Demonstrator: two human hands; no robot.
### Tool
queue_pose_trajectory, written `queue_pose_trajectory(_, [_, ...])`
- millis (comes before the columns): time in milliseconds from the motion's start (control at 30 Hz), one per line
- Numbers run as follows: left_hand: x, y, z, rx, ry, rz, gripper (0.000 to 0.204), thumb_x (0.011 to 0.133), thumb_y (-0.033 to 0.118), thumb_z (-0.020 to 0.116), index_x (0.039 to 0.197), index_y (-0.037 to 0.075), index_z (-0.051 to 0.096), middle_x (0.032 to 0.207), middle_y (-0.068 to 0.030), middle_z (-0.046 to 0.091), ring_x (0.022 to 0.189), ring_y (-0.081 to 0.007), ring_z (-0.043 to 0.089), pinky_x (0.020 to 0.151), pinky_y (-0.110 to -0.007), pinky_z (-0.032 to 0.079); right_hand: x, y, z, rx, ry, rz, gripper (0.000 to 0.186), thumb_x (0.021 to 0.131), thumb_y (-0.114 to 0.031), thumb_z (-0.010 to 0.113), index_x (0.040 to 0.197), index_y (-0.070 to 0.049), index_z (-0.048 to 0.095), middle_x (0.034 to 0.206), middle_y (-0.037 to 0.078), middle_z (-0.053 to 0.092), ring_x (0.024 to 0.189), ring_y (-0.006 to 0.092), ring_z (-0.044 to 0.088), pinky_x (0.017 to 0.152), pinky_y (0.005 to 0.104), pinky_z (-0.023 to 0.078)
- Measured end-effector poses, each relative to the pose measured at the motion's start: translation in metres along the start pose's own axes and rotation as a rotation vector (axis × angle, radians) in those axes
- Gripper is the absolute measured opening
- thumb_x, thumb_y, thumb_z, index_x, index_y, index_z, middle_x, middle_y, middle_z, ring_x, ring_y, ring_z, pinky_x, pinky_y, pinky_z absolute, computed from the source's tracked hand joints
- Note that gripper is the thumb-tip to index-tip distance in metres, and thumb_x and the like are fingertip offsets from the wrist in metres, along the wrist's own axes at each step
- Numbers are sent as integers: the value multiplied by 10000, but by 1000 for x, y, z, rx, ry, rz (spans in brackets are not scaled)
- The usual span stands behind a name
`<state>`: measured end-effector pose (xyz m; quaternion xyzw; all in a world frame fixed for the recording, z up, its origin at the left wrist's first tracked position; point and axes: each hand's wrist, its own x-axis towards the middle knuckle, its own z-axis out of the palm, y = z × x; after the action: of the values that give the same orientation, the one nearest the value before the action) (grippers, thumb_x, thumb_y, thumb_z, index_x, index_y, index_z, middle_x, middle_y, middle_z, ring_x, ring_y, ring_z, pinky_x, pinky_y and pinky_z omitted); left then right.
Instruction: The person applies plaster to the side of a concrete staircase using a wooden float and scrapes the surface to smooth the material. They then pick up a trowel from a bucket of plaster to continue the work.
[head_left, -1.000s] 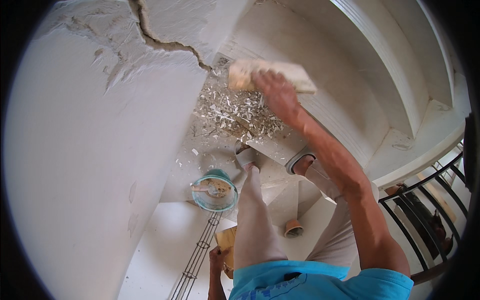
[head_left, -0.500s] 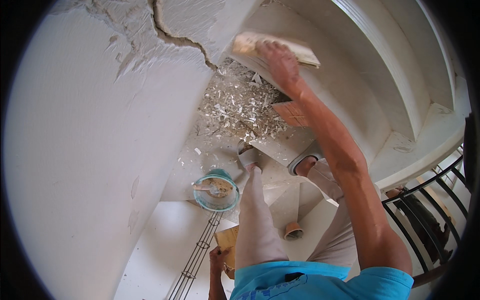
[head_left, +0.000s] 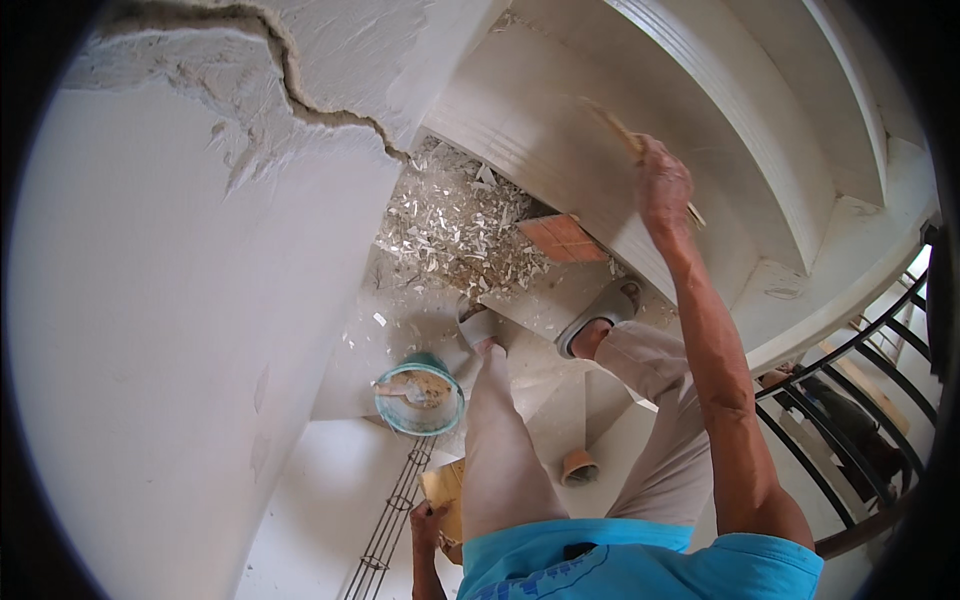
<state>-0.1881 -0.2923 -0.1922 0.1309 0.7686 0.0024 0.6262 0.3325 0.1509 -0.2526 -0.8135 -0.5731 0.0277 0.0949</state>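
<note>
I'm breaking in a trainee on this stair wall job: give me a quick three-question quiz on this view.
1. True or false: the right hand grips a flat wooden float.
2. What does the left hand hold, low by the hip?
3. Where does the teal bucket stand: A on the stairs, B on the railing?

Key: 1 true. 2 a flat tan board. 3 A, below the plaster chips.

The right hand (head_left: pixel 664 186) is raised on an outstretched arm, fingers clenched; the left hand (head_left: pixel 428 522) hangs low, fingers curled
</note>
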Motion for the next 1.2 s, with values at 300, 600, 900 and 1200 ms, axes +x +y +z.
queue_pose_trajectory(300, [-9, 35, 0, 50, 0, 28, 209, 770, 69, 662, 958, -22, 659, 803, -52, 671, 696, -111, 602, 648, -271, 488, -35, 85, 25, -177, -68, 65, 278, 829, -50, 541, 1093, -118, 597, 996, 85, 637, 923, 289, 617, 778, 410, 492])
queue_pose_trajectory(600, [-13, 40, 8, 60, 5, 9, 209, 764, 64, 663, 952, -27, 658, 800, -61, 670, 694, -116, 602, 646, -276, 486, -9, 85, 36, -162, -35, -255, 136, 880, -112, 486, 986, -87, 569, 948, 84, 619, 907, 280, 608, 754, 409, 490])
queue_pose_trajectory(900, [-8, 25, 6, 146, 13, 8, 186, 778, 72, 661, 943, -13, 664, 785, -40, 656, 681, -100, 579, 625, -270, 470, 59, 42, 70, -279, -50, -156, 152, 842, -72, 502, 976, -78, 573, 967, 121, 632, 925, 292, 634, 775, 383, 528])
queue_pose_trajectory(1200, [-12, 40, 12, 26, -13, -16, 201, 774, 69, 680, 952, -22, 667, 794, -36, 658, 688, -97, 587, 629, -257, 472, 70, -3, 59, -110, -33, -249, 138, 851, -65, 489, 951, -61, 584, 933, 145, 643, 917, 301, 637, 772, 397, 525])
